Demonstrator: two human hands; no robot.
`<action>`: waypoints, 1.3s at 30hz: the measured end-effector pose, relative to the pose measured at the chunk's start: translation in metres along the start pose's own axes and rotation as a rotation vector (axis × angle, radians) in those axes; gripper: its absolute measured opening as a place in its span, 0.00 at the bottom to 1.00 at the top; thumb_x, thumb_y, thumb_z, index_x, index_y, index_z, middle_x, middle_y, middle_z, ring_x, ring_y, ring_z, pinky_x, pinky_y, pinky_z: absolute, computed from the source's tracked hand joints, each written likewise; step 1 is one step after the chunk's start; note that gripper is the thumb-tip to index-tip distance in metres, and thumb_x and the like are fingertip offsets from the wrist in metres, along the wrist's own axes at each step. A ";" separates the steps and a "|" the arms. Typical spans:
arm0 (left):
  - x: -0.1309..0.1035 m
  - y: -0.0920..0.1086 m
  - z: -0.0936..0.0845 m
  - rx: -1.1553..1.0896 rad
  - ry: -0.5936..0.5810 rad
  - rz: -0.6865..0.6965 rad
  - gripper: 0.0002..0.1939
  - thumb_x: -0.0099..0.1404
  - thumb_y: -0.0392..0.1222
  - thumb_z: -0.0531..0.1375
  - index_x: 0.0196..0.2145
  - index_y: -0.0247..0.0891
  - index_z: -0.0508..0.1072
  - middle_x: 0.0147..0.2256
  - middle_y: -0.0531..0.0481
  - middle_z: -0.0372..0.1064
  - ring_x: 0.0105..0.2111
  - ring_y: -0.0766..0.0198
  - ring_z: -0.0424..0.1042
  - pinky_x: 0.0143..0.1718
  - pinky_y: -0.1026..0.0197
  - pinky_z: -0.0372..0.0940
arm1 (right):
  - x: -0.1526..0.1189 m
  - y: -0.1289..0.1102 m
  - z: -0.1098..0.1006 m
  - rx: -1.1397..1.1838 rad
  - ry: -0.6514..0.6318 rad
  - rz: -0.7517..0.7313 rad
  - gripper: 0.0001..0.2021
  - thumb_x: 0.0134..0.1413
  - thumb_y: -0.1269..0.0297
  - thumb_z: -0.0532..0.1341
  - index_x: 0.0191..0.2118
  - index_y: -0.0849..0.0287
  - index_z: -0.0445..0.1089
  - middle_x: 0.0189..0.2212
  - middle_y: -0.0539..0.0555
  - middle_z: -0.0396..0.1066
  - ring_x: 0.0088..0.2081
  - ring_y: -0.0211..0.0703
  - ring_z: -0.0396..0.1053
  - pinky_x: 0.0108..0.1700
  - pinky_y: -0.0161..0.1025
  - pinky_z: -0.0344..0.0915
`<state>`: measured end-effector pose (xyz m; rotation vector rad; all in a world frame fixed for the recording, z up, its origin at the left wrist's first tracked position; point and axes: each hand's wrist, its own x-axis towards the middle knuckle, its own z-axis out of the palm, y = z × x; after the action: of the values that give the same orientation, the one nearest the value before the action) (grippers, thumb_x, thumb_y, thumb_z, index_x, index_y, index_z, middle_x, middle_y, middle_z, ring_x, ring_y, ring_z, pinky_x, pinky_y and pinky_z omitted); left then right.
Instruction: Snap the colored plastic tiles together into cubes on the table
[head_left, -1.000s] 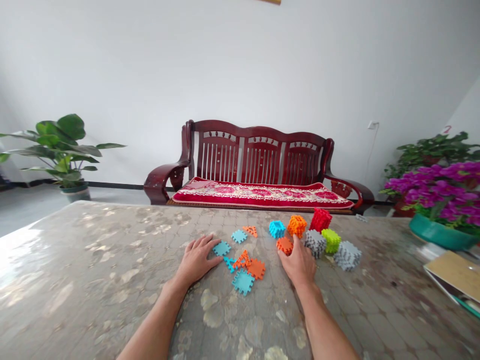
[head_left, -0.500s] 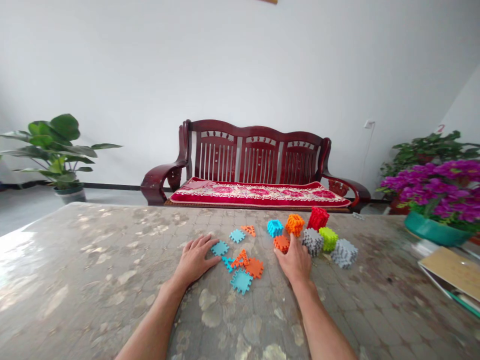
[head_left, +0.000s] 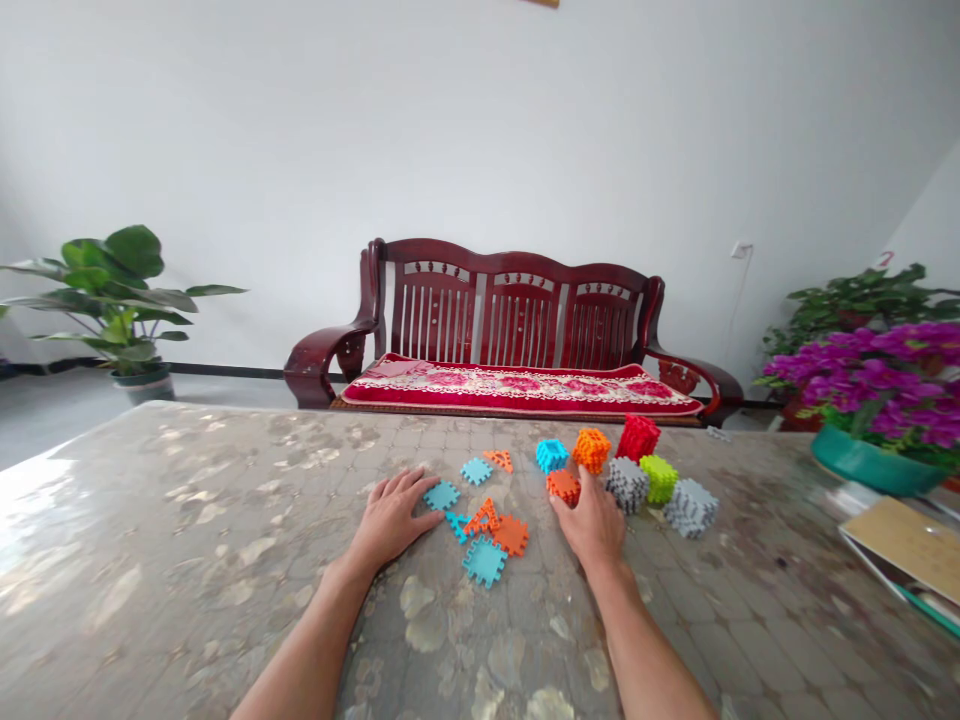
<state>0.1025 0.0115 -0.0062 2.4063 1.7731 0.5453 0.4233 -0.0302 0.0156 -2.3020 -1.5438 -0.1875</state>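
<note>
My left hand (head_left: 391, 522) lies flat on the table with its fingers out, its thumb and fingertips beside a light-blue square puzzle tile (head_left: 442, 495). My right hand (head_left: 595, 522) has its thumb and index finger around a small stack of orange tiles (head_left: 563, 487), which stays on the table. Between the hands lie another light-blue square tile (head_left: 484, 562), an orange square tile (head_left: 511, 536), an orange triangular frame piece (head_left: 484, 516) and a blue piece (head_left: 457, 526) partly under it. Farther back are a light-blue tile (head_left: 476, 471) and an orange triangle (head_left: 498, 460).
Past my right hand stand several tile stacks: blue (head_left: 552, 455), orange (head_left: 592, 450), red (head_left: 639, 437), green (head_left: 659, 479) and grey (head_left: 627, 484). A teal flower pot (head_left: 870, 462) and a brown folder (head_left: 907, 545) occupy the table's right side. Beyond is a wooden bench (head_left: 517, 300).
</note>
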 end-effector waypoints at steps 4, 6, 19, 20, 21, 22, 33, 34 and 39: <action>-0.001 0.001 -0.001 -0.003 0.003 -0.006 0.27 0.63 0.56 0.60 0.60 0.54 0.70 0.64 0.49 0.62 0.65 0.48 0.58 0.65 0.42 0.51 | 0.003 0.003 0.004 0.069 -0.001 0.018 0.31 0.59 0.51 0.58 0.64 0.61 0.60 0.54 0.63 0.72 0.48 0.54 0.72 0.46 0.44 0.64; -0.001 0.001 -0.001 -0.002 -0.005 -0.010 0.27 0.63 0.56 0.59 0.60 0.53 0.70 0.65 0.49 0.62 0.65 0.47 0.58 0.65 0.41 0.51 | 0.005 0.007 0.008 0.135 0.010 0.046 0.31 0.59 0.50 0.57 0.64 0.61 0.60 0.52 0.62 0.73 0.47 0.53 0.73 0.46 0.43 0.64; 0.001 -0.005 0.007 -0.006 0.033 0.011 0.28 0.62 0.57 0.60 0.59 0.55 0.70 0.64 0.50 0.63 0.65 0.48 0.59 0.65 0.42 0.51 | 0.003 0.009 0.011 0.141 0.041 -0.002 0.28 0.56 0.54 0.60 0.61 0.59 0.63 0.52 0.60 0.74 0.46 0.52 0.73 0.46 0.43 0.64; 0.001 -0.005 0.007 -0.006 0.033 0.012 0.28 0.62 0.57 0.59 0.59 0.55 0.70 0.64 0.50 0.63 0.65 0.48 0.59 0.65 0.42 0.51 | 0.002 0.009 0.011 0.126 0.059 -0.015 0.28 0.55 0.55 0.61 0.60 0.59 0.64 0.52 0.61 0.73 0.46 0.53 0.72 0.46 0.44 0.64; 0.001 -0.005 0.007 -0.005 0.033 0.013 0.28 0.62 0.57 0.59 0.59 0.55 0.70 0.64 0.50 0.63 0.65 0.48 0.59 0.65 0.43 0.51 | 0.002 0.009 0.011 0.119 0.087 -0.028 0.28 0.55 0.56 0.61 0.60 0.60 0.64 0.52 0.62 0.73 0.46 0.54 0.72 0.46 0.45 0.64; 0.001 -0.005 0.008 -0.005 0.033 0.013 0.28 0.62 0.57 0.59 0.59 0.55 0.70 0.64 0.50 0.63 0.64 0.48 0.59 0.65 0.43 0.51 | 0.002 0.009 0.011 0.122 0.127 -0.045 0.27 0.55 0.56 0.61 0.59 0.61 0.65 0.51 0.63 0.73 0.46 0.55 0.72 0.46 0.46 0.64; 0.002 -0.006 0.007 -0.022 0.020 0.011 0.28 0.63 0.57 0.59 0.60 0.54 0.70 0.64 0.49 0.62 0.65 0.48 0.58 0.66 0.42 0.50 | -0.023 -0.018 0.008 0.635 -0.203 -0.572 0.16 0.50 0.64 0.65 0.46 0.54 0.75 0.42 0.53 0.77 0.40 0.43 0.73 0.47 0.40 0.69; 0.002 -0.006 0.007 -0.024 0.019 0.010 0.28 0.63 0.56 0.59 0.60 0.54 0.70 0.65 0.49 0.62 0.65 0.48 0.58 0.66 0.42 0.50 | -0.024 -0.020 0.006 0.639 -0.255 -0.580 0.19 0.47 0.63 0.67 0.48 0.54 0.74 0.44 0.53 0.77 0.43 0.44 0.73 0.49 0.41 0.68; 0.001 -0.004 0.005 -0.026 0.028 0.009 0.27 0.62 0.56 0.60 0.59 0.54 0.70 0.64 0.50 0.63 0.65 0.48 0.59 0.66 0.42 0.51 | -0.023 -0.021 -0.001 0.584 -0.335 -0.646 0.31 0.40 0.64 0.71 0.55 0.53 0.71 0.50 0.54 0.75 0.51 0.49 0.70 0.56 0.47 0.64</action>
<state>0.1007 0.0147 -0.0120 2.4023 1.7551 0.6031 0.3947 -0.0436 0.0137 -1.3858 -2.1154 0.4553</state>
